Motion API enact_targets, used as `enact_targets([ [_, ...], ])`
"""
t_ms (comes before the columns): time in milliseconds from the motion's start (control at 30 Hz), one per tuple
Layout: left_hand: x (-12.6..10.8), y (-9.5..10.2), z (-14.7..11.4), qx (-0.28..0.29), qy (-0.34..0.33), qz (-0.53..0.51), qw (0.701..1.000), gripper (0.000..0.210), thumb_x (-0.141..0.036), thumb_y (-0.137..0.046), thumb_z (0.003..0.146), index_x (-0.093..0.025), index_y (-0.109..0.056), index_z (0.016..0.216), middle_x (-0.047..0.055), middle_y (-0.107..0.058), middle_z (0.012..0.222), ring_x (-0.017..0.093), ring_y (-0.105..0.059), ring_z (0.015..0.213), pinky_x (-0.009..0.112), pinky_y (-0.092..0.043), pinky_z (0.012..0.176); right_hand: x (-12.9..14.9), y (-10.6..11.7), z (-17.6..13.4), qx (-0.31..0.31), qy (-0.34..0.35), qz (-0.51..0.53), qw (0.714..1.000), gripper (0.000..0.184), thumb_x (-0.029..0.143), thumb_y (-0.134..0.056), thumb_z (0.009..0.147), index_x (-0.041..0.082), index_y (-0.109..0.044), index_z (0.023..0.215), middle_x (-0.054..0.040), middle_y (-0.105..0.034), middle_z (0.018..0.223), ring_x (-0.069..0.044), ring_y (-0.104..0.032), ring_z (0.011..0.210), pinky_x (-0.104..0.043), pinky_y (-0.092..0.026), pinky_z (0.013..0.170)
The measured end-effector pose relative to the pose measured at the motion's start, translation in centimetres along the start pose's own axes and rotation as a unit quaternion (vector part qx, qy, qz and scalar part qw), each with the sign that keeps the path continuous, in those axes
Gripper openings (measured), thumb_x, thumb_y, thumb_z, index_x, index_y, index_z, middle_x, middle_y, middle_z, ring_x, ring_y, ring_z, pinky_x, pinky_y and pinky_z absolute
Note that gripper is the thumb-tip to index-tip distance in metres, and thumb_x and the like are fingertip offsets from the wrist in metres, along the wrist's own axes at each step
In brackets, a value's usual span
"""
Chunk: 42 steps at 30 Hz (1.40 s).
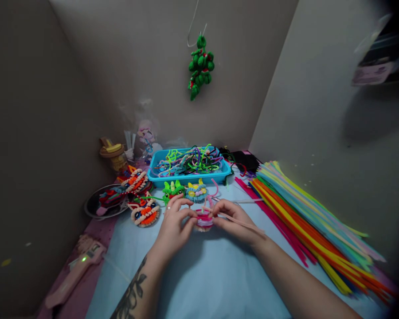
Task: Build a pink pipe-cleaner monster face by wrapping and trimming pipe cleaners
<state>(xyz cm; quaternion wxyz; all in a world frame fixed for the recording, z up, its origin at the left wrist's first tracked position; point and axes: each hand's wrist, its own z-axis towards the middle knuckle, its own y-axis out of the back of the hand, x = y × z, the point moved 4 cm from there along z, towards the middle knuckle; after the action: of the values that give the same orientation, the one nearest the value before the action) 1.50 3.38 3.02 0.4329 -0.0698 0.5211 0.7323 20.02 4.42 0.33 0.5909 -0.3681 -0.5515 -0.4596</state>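
Between my two hands is a small round pink-and-white pipe-cleaner piece (205, 220), held just above the blue cloth. My left hand (179, 219) pinches its left side with thumb and index finger. On the other side, my right hand (232, 219) grips its right edge with fingers bent. A pale peach pipe cleaner (242, 223) runs from the piece across my right hand toward the wrist. Pink strands (214, 188) rise from its top, one of them curled. Just beyond my fingers lie a green pipe-cleaner face (173, 190) and a blue-and-yellow one (196, 192).
A blue tray (186, 179) of tangled pipe-cleaner scraps sits at the back. Long coloured pipe cleaners (306, 217) lie in bundles at right. Orange-and-cream faces (145, 213) and a round dish (101, 216) are at left, near a pink glue gun (76, 272). Green ornaments (201, 66) hang above.
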Motion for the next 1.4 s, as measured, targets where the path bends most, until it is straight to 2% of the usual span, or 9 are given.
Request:
enact_targets([
  [233, 0.3, 0.0, 0.4, -0.007, 0.065, -0.103, 0.993, 0.013, -0.023, -0.056, 0.082, -0.02, -0.068, 0.078, 0.008, -0.061, 0.104, 0.025, -0.052, 0.108, 0.046, -0.039, 0.097, -1.1, -0.5, 0.3, -0.01, -0.016, 0.084, 0.996, 0.022, 0.032, -0.074, 0.069, 0.019, -0.058, 0.079, 0.0016, -0.059, 0.075, -0.013, -0.055, 0.069, -0.024, -0.041, 0.063],
  [367, 1.3, 0.4, 0.3, -0.061, 0.093, -0.175, 0.978, 0.02, -0.026, -0.049, 0.087, -0.02, -0.065, 0.097, 0.009, -0.059, 0.11, 0.022, -0.054, 0.108, 0.041, -0.04, 0.096, -2.0, -0.7, 0.7, -0.031, -0.037, 0.17, 0.984, 0.029, 0.034, -0.078, 0.065, 0.019, -0.056, 0.076, 0.0034, -0.056, 0.065, -0.009, -0.05, 0.055, -0.02, -0.035, 0.048],
  [500, 2.0, 0.6, 0.2, -0.095, 0.109, -0.206, 0.968, 0.015, -0.029, -0.052, 0.086, -0.02, -0.062, 0.092, 0.008, -0.058, 0.107, 0.022, -0.055, 0.107, 0.038, -0.041, 0.095, -2.0, -0.5, 0.8, -0.038, -0.053, 0.212, 0.975, 0.033, 0.035, -0.081, 0.062, 0.019, -0.056, 0.076, 0.0032, -0.057, 0.064, -0.009, -0.049, 0.051, -0.02, -0.033, 0.043],
  [633, 2.0, 0.3, 0.0, -0.081, 0.136, -0.193, 0.968, 0.018, -0.031, -0.059, 0.08, -0.02, -0.06, 0.095, 0.007, -0.059, 0.106, 0.023, -0.055, 0.105, 0.036, -0.043, 0.089, -1.5, -0.5, 0.7, -0.032, -0.047, 0.226, 0.972, 0.033, 0.035, -0.081, 0.062, 0.019, -0.056, 0.076, 0.0023, -0.057, 0.066, -0.01, -0.05, 0.053, -0.02, -0.033, 0.044],
  [733, 1.9, -0.1, 0.0, -0.039, 0.171, -0.195, 0.965, 0.028, -0.035, -0.06, 0.079, -0.021, -0.059, 0.104, 0.007, -0.06, 0.107, 0.022, -0.057, 0.098, 0.032, -0.046, 0.078, -1.3, -0.5, 0.6, -0.03, -0.046, 0.243, 0.968, 0.034, 0.035, -0.081, 0.062, 0.02, -0.054, 0.075, 0.0023, -0.058, 0.069, -0.01, -0.05, 0.053, -0.02, -0.032, 0.045],
  [867, 1.3, -0.3, 0.2, 0.015, 0.139, -0.23, 0.963, 0.021, -0.037, -0.059, 0.08, -0.02, -0.066, 0.09, 0.009, -0.058, 0.108, 0.025, -0.054, 0.107, 0.033, -0.046, 0.081, -1.2, -0.5, 0.4, -0.012, -0.046, 0.269, 0.962, 0.036, 0.035, -0.082, 0.059, 0.02, -0.052, 0.073, 0.0011, -0.06, 0.075, -0.012, -0.055, 0.062, -0.021, -0.036, 0.052],
  [1067, 0.2, -0.3, 0.4, 0.038, 0.103, -0.206, 0.972, 0.019, -0.03, -0.057, 0.081, -0.019, -0.065, 0.068, 0.009, -0.06, 0.099, 0.025, -0.052, 0.11, 0.039, -0.041, 0.094, -1.5, -0.3, 0.4, -0.017, -0.037, 0.246, 0.968, 0.029, 0.037, -0.079, 0.063, 0.02, -0.06, 0.077, -0.0004, -0.062, 0.076, -0.015, -0.057, 0.069, -0.025, -0.042, 0.062],
  [1233, -0.5, -0.6, 0.3, -0.004, 0.072, -0.086, 0.994, 0.016, -0.025, -0.055, 0.083, -0.02, -0.063, 0.071, 0.007, -0.06, 0.094, 0.023, -0.054, 0.098, 0.038, -0.041, 0.088, -1.3, -0.6, 0.4, -0.019, 0.014, 0.173, 0.985, 0.043, 0.042, -0.074, 0.068, 0.023, -0.059, 0.104, -0.0069, -0.062, 0.106, -0.019, -0.059, 0.084, -0.027, -0.047, 0.066],
  [1400, -0.9, -1.4, 0.2, 0.012, 0.041, -0.038, 0.998, 0.013, -0.022, -0.053, 0.085, -0.02, -0.06, 0.075, 0.005, -0.061, 0.091, 0.021, -0.054, 0.09, 0.035, -0.041, 0.083, -1.6, -2.1, 0.4, 0.018, -0.001, 0.207, 0.978, 0.041, 0.034, -0.076, 0.068, 0.021, -0.058, 0.102, -0.0057, -0.062, 0.101, -0.017, -0.06, 0.084, -0.03, -0.048, 0.073],
])
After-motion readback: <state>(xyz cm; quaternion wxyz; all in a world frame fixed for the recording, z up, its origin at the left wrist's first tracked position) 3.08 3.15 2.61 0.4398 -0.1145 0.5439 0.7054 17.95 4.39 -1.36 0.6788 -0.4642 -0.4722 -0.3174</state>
